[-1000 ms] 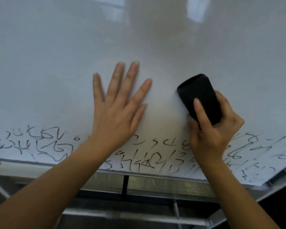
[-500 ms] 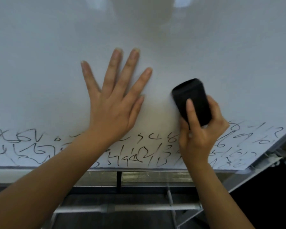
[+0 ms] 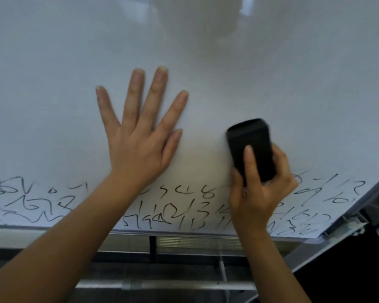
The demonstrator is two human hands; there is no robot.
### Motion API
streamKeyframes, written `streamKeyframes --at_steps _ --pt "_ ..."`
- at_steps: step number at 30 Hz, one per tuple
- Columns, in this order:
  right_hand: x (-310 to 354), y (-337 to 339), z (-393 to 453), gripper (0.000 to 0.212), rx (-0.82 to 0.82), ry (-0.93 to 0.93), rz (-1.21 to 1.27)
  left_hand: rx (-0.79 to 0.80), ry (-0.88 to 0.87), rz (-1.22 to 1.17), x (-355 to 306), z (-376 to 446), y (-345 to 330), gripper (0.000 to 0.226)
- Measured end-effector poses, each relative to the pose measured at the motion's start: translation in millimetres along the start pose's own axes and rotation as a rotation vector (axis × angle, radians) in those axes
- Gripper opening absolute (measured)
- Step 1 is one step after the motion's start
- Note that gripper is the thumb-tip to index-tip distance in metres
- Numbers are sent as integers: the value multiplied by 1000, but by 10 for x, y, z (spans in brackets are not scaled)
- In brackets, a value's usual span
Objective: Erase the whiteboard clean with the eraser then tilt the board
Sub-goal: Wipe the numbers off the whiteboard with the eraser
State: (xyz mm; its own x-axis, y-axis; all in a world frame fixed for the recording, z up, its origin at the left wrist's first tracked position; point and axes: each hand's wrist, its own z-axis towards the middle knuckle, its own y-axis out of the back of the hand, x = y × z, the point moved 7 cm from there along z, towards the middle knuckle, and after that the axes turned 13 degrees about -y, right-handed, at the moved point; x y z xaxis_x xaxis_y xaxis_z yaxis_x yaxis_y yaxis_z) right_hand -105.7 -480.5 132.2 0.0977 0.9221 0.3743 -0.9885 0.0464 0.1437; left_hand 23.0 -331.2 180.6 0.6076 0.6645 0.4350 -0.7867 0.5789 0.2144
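Lower on the whiteboard point(image 3: 271, 73) than a second ago, the black eraser point(image 3: 251, 147) has slid down from its earlier spot toward the top row of scribbles, while the left hand point(image 3: 138, 145) has stayed flat in much the same place. A person's right hand point(image 3: 260, 189) grips the eraser at about 4 o'clock of the view's centre: the thumb lies along its dark back, and the other fingers point(image 3: 281, 162) curl round its right side. The eraser sits tilted, its upper end leaning toward 11 o'clock, and is slightly blurred. It is pressed to the board just above the black marker writing point(image 3: 184, 208), which runs in uneven rows across the bottom strip from the 8 o'clock corner to the 4 o'clock corner. Above those rows the board is wiped white, with a faint grey haze around the eraser. At 9 o'clock of the eraser, and apart from it, the left hand presses palm-down on the board, its four fingers straight and spread wide, thumb held close to the forefinger. Beneath the board's lower edge a metal frame point(image 3: 184, 285) with grey bars crosses the view at 6 o'clock. Whether the board stands upright or leans cannot be told.
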Motion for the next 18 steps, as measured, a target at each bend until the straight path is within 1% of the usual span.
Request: streamKeyframes --at_steps 3,5,6,8,9,10,12,13,16,18 --pt "-75 53 105 39 -59 -57 -4 -7 3 15 13 -17 9 55" --pt "-40 11 16 40 -45 -102 3 -1 1 21 17 -29 4 56" --pt "0 -32 -66 44 -17 -114 4 1 1 26 21 -33 6 55" --pt "91 -111 -230 61 58 -107 -4 1 -2 36 23 -17 9 54" --pt "106 -114 -279 65 83 -100 -5 0 -5 34 15 -5 4 54" --pt "96 -105 -289 60 88 -98 3 -2 -6 34 10 6 0 54" --pt "-8 -45 -208 50 61 -129 27 -6 -2 33 -6 27 -3 54" --pt "-74 8 -135 49 34 -160 32 -2 2 28 -14 28 5 54" --pt "-257 145 108 49 -69 -243 71 22 15 8 -1 34 -1 52" --pt "-278 178 156 52 -87 -302 109 34 17 -10 20 23 9 51"
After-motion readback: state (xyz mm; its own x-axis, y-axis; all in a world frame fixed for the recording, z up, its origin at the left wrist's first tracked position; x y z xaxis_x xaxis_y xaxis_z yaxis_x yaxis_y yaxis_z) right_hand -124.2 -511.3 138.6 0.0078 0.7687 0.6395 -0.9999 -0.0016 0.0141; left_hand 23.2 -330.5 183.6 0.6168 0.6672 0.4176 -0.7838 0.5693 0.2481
